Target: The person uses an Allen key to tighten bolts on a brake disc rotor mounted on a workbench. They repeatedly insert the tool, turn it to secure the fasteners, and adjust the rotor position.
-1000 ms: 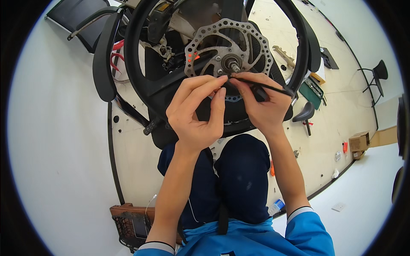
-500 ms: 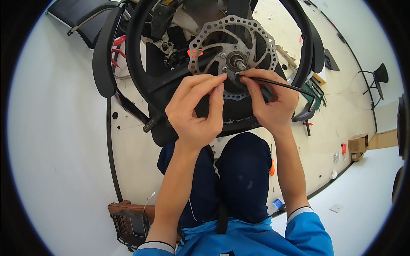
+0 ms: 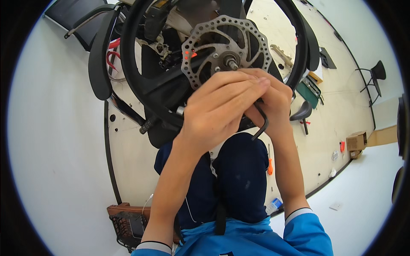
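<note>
Between the two hands, below the axle [image 3: 232, 65], sits the key [image 3: 264, 122], a black bent bar whose end sticks out near the right knee [image 3: 241, 162]; its tip is hidden, so I cannot tell whether it is in a bolt. The right hand [image 3: 277, 96] has its fingers curled round it and looks to be gripping it. The left hand [image 3: 218, 109] lies over the right fingertips, its fingers bent and close together; whether they pinch anything I cannot tell. Just behind the hands is the disc [image 3: 221, 48], with two bolts [image 3: 217, 68] showing left of the axle. To do this well, I judge, the tip should go fully home and stay square to its bolt before any force comes on, or the socket may round off. One hand can steady the tip while the other swings the bent end, slowly and evenly. Fingers are best kept off the disc's holed rim, where grease could do harm. The wheel [image 3: 160, 87] lies over the chair [image 3: 100, 64] and could turn under load, so bracing it seems wise. Farther right, on the floor [image 3: 337, 106], are a green case [image 3: 308, 91] and a saddle [image 3: 302, 112]
</note>
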### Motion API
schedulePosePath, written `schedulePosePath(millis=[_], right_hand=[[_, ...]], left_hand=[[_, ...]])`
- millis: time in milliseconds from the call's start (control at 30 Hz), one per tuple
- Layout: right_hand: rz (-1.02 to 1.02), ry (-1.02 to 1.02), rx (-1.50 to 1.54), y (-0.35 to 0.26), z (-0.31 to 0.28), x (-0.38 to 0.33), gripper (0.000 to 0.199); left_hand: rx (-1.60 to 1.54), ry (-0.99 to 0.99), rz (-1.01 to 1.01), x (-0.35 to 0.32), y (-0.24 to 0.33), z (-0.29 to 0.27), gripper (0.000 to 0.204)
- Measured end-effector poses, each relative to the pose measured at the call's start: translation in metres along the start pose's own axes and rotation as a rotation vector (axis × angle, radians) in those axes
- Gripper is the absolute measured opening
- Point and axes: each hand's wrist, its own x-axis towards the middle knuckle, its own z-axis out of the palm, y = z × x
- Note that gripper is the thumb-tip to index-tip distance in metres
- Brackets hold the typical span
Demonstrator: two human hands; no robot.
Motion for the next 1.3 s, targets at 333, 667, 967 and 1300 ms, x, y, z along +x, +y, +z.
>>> schedulePosePath(millis=[333,667,967,1300], right_hand=[[0.034,0.244,0.083,-0.002,0.023,-0.007,0.031],[0.014,0.002,0.018,0.000,0.008,-0.007,0.041],[-0.010,0.154,0.026,0.000,0.014,-0.004,0.032],[0.039,0.270,0.069,0.008,0.027,-0.006,0.016]], left_hand=[[0.027,0.158,-0.123,-0.014,-0.002,-0.004,0.030],[-0.025,0.097,-0.070,-0.007,0.009,-0.006,0.027],[-0.085,0.241,-0.136,-0.013,0.005,0.001,0.028],[0.057,0.240,-0.120,-0.008,0.013,0.007,0.020]])
